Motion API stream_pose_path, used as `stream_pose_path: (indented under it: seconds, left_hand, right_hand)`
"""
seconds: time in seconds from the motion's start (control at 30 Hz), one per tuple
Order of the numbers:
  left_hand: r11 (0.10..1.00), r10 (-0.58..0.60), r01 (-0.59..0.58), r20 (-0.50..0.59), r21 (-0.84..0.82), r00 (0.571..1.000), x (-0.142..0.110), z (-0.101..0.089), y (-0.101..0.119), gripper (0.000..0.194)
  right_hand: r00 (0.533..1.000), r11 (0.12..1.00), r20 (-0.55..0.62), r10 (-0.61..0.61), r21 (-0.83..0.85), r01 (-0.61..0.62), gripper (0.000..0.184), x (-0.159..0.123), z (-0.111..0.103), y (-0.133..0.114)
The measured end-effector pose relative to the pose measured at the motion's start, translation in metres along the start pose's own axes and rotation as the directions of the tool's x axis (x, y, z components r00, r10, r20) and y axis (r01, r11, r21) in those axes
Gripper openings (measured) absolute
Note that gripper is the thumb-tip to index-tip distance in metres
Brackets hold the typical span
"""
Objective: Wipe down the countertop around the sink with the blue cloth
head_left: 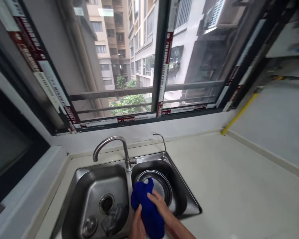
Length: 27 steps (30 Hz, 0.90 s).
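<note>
A bunched blue cloth is held over the near edge of a double steel sink, in front of the divider and right basin. My left hand grips it from the left, thumb against the fabric and the other fingers hidden. From the right, my right hand closes on the same cloth, its fingers lying along the top. Behind the cloth, partly covered by it, a round metal strainer basket rests in the right basin.
A curved faucet rises at the divider, with a thinner spout to its right. In the left basin lie a drain plug and a crumpled clear bag. The pale countertop extends right; a yellow pipe runs up the wall.
</note>
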<state>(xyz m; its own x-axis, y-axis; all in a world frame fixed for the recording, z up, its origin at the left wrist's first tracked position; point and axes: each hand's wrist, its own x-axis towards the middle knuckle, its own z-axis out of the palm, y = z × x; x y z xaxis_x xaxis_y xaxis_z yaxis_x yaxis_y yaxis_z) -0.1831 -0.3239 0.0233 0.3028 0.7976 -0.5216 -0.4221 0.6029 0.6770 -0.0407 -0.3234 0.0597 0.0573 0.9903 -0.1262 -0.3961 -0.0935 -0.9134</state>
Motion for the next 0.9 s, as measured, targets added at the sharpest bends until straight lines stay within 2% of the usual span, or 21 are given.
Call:
stream_pose_path:
  seconds: [0.03,0.1,0.17,0.23,0.3,0.37,0.47,0.53,0.6,0.73,0.83,0.9]
  left_hand:
    - [0.998,0.051,-0.054,-0.082,-0.03,0.995,-0.003,0.002,0.002,0.049]
    - [0.991,0.133,-0.134,-0.207,0.009,0.969,-0.012,-0.003,0.007,0.034]
    - [0.991,0.132,-0.122,-0.296,0.051,0.946,-0.02,-0.016,0.01,0.025]
    - [0.991,0.133,-0.127,-0.343,0.04,0.93,-0.025,-0.029,0.01,0.023]
    - [0.988,0.113,-0.143,-0.371,-0.055,0.922,-0.026,-0.041,0.008,0.028]
    - [0.979,0.072,-0.139,-0.388,-0.147,0.919,-0.024,-0.052,0.008,0.04]
    - [0.975,0.092,-0.175,-0.467,-0.139,0.879,-0.024,-0.068,0.014,0.056]
    - [0.976,0.139,-0.201,-0.475,-0.082,0.869,-0.027,-0.074,0.024,0.059]
    - [0.98,0.152,-0.192,-0.438,-0.047,0.886,-0.033,-0.074,0.036,0.054]
    - [0.983,0.173,-0.183,-0.36,0.008,0.917,-0.045,-0.063,0.058,0.03]
    - [0.979,0.16,-0.197,-0.39,-0.056,0.907,-0.048,-0.064,0.062,0.021]
    - [0.974,0.159,-0.213,-0.425,-0.081,0.891,-0.047,-0.07,0.061,0.019]
  right_hand:
    - [1.0,0.999,0.024,-0.006,-0.038,0.007,0.051,-0.001,0.012,0.006]
    - [0.997,0.983,0.045,-0.064,-0.167,0.071,0.05,-0.003,0.028,0.017]
    - [0.991,0.946,0.04,-0.124,-0.297,0.13,0.05,-0.005,0.035,0.028]
    - [0.99,0.908,0.024,-0.139,-0.397,0.137,0.051,-0.006,0.034,0.038]
    - [0.99,0.879,-0.009,-0.137,-0.462,0.118,0.05,-0.005,0.031,0.043]
    - [0.989,0.863,-0.064,-0.136,-0.497,0.087,0.05,-0.002,0.027,0.041]
    - [0.972,0.846,-0.187,-0.144,-0.533,0.023,0.054,0.003,0.022,0.029]
    - [0.956,0.836,-0.243,-0.162,-0.549,0.002,0.057,0.003,0.02,0.02]
    - [0.948,0.834,-0.267,-0.175,-0.551,-0.001,0.059,0.001,0.02,0.012]
    - [0.946,0.853,-0.263,-0.188,-0.521,0.025,0.058,-0.003,0.022,0.002]
    - [0.947,0.863,-0.261,-0.187,-0.504,0.032,0.057,-0.003,0.022,0.002]
    - [0.946,0.862,-0.275,-0.17,-0.507,0.007,0.058,-0.004,0.021,0.011]
